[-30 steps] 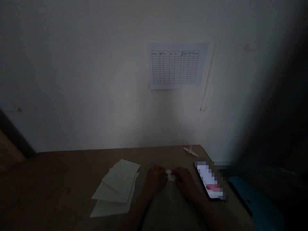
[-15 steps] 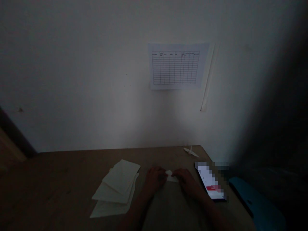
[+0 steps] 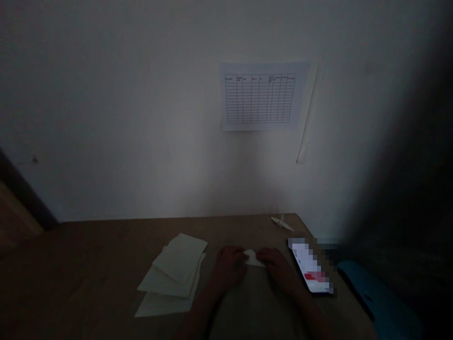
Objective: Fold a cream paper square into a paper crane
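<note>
A small piece of folded white paper [image 3: 253,259] lies at the front of the table between my two hands. My left hand [image 3: 231,262] has its fingers closed on the paper's left side. On the right side, the fingers of my right hand [image 3: 272,259] are closed on its edge. Dim light hides the fingertips and the finer creases. To the left of my left hand lies a loose stack of white paper sheets [image 3: 173,269], overlapping and fanned out.
A folded paper crane [image 3: 282,223] stands near the table's back right corner. A phone [image 3: 311,269] with a lit screen lies right of my right hand. Beyond the brown table's [image 3: 99,269] right edge is a blue seat [image 3: 378,297]. A printed chart [image 3: 260,99] hangs on the wall.
The folded paper's shape between my fingers has shifted slightly, with its top now broader and lower. My hands stay nearly in place; the whole view has moved a little.
</note>
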The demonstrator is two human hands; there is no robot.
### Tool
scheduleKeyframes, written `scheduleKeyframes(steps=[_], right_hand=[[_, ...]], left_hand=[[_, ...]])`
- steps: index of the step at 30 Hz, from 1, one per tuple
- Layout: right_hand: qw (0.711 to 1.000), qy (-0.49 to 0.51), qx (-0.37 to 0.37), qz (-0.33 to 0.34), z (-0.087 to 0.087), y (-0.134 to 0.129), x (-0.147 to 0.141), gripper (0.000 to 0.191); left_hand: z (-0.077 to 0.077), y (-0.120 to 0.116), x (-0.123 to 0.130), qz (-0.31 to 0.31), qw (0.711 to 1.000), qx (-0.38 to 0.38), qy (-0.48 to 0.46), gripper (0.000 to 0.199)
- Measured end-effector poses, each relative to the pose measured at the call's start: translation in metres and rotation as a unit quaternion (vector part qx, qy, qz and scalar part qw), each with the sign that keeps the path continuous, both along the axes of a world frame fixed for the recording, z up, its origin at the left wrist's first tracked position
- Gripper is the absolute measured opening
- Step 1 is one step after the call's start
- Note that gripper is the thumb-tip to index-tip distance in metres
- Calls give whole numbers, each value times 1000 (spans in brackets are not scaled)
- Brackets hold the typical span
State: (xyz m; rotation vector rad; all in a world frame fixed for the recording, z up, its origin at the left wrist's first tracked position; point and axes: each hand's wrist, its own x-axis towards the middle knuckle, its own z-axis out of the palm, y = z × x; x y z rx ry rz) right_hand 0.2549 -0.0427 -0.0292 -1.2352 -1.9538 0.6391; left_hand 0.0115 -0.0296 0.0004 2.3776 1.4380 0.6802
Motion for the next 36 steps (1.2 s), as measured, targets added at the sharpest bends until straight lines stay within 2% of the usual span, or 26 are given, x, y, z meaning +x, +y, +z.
scheduleKeyframes(steps=[5,10,14,19,24,31,36], right_hand=[[999,-43,-19,11,3,-4,-4,48],[999,-25,-33,-9,10,-8,-7,35],[1000,-10,-1,-16,7,-8,-6,33],[999,-27,35,-15,0,-8,-7,45],[997,-53,52,-10,-2,-6,-9,36],[996,-26,84,-15,-2,-5,-10,31],[997,-20,76,-17,-1,-7,-9,29]], left_hand=[[0,0,0,13,1000,8,-9,32],[0,6,0,28,999,15,-16,22],[1,7,1,29,999,19,-2,16],[-3,7,2,13,999,34,7,19],[-4,9,2,20,999,37,7,21],[7,4,5,24,999,23,13,19],[6,2,3,16,1000,2,20,25]])
